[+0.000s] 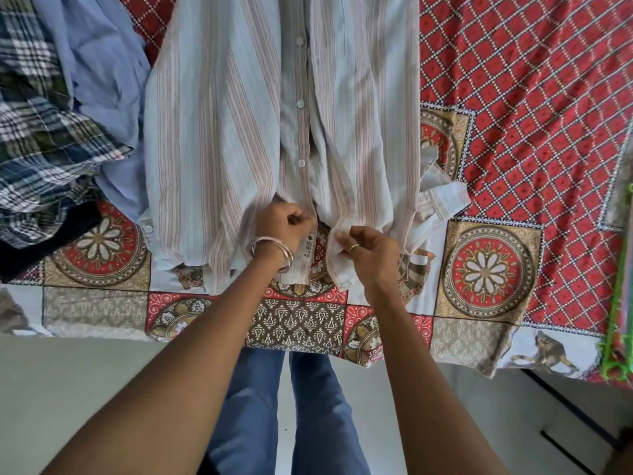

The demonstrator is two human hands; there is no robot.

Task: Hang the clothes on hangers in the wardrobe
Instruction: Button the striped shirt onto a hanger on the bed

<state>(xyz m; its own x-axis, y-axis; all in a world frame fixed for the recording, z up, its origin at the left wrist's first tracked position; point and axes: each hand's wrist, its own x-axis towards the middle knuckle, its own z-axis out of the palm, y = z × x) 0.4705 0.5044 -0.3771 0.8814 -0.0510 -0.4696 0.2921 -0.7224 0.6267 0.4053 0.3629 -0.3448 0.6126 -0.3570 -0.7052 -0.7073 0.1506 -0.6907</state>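
Two hands are gripping a pale striped button-up shirt [239, 132] lying at the bed's [513, 132] near edge: left hand [284, 224] clenching one placket, right hand [370, 248] pinching the other.

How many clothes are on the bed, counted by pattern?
Striped shirt: 1, with both hands gripping its hem
Plain blue shirt: 1
Plaid shirt: 1
Dark garment under the pile: 1, mostly hidden
Total: 4 that I can tell
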